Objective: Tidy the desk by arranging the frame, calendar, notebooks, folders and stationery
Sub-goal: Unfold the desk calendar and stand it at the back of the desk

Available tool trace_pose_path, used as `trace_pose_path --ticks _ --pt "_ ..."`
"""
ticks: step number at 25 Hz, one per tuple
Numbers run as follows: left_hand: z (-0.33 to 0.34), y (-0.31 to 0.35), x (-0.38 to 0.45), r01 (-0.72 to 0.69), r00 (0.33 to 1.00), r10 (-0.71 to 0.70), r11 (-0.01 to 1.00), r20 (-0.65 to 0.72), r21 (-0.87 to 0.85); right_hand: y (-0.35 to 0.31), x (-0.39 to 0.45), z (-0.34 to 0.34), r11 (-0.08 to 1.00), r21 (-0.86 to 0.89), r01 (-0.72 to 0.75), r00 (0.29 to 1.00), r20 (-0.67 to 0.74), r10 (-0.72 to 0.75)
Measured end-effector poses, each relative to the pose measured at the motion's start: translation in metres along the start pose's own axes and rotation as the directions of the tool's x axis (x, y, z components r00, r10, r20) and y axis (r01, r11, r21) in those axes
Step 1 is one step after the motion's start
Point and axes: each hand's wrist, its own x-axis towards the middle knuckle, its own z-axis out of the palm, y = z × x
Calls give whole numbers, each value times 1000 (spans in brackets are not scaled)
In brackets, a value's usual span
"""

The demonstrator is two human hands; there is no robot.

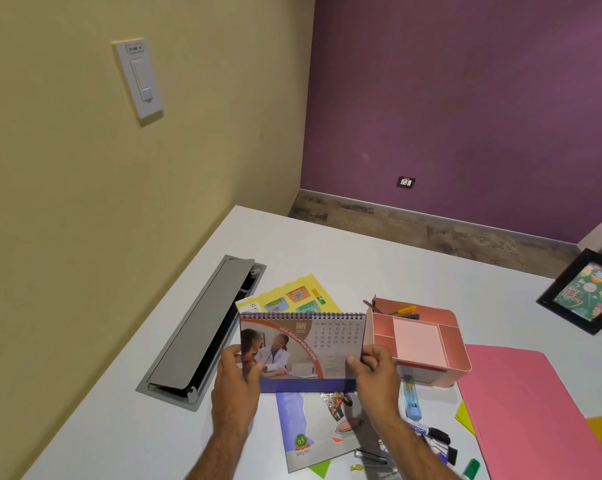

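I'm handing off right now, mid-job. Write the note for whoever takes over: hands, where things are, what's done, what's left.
Hands: left hand and right hand each grip a lower corner of the desk calendar, held upright over the white desk.
Things: pink organizer sits right of the calendar with a few pencils at its back. Notebook lies under the calendar, yellow booklet behind it. Pink folder lies at right, markers loose beside it. Black frame sits at the far right edge.
Done: little, judging by the scatter.
Left: place the calendar, stack notebooks and folders, put the stationery in the organizer.
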Motion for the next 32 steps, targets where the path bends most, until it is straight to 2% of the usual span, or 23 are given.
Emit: trace_pose_path --ticks 4,11,17,22,27,32 --pt "2 -2 0 50 999 -49 996 10 -77 1 0 -5 996 -82 31 999 -15 -32" --pt "1 -2 -2 33 998 -34 999 -53 -23 2 -1 -8 990 -140 12 989 145 8" --pt "-10 4 -2 34 999 -34 999 -1 -22 -1 -5 -12 994 -106 -21 976 213 43" --pt "-20 13 -9 54 995 -44 992 94 -112 -9 -7 -20 990 -121 66 966 255 -33" --pt "-31 44 -5 -38 998 45 991 48 -131 -27 6 -17 968 -174 182 962 236 -138" --pt "-38 75 35 -118 993 121 980 10 -159 -63 42 3 923 -247 295 946 215 -244"
